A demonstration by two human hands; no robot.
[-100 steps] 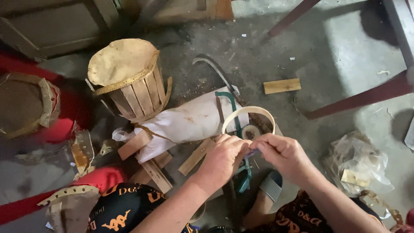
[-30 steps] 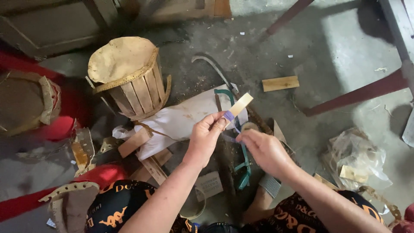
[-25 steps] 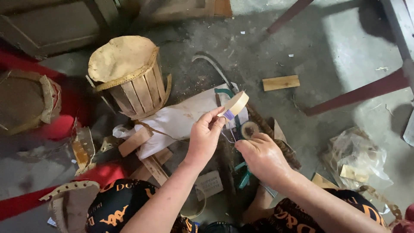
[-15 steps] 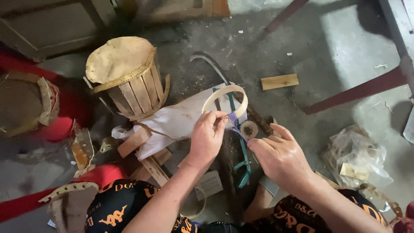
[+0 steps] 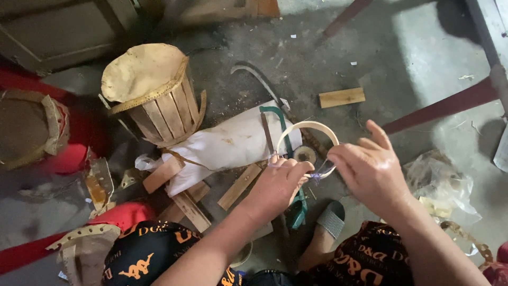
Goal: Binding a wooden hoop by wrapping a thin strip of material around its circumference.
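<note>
Fingers (image 5: 296,172) of the left hand (image 5: 278,185) are pinched together on the near edge of a thin pale wooden hoop (image 5: 309,127), where a bit of bluish thread (image 5: 317,176) is wrapped; the right hand (image 5: 370,169) meets it from three o'clock, thumb and forefinger closed on the same joint, the other fingers spread loose, seemingly to keep the bent strip's ends lapped while the binding is worked. The hoop is held above the floor, tilted toward twelve o'clock. Beneath it lie a green-framed hacksaw (image 5: 280,124) and a white cloth bundle (image 5: 227,145), with wood offcuts (image 5: 238,186) at seven o'clock. At ten o'clock stands a slatted wooden drum (image 5: 153,98); a small wood block (image 5: 342,98) lies at one o'clock on the concrete floor (image 5: 423,42).
</note>
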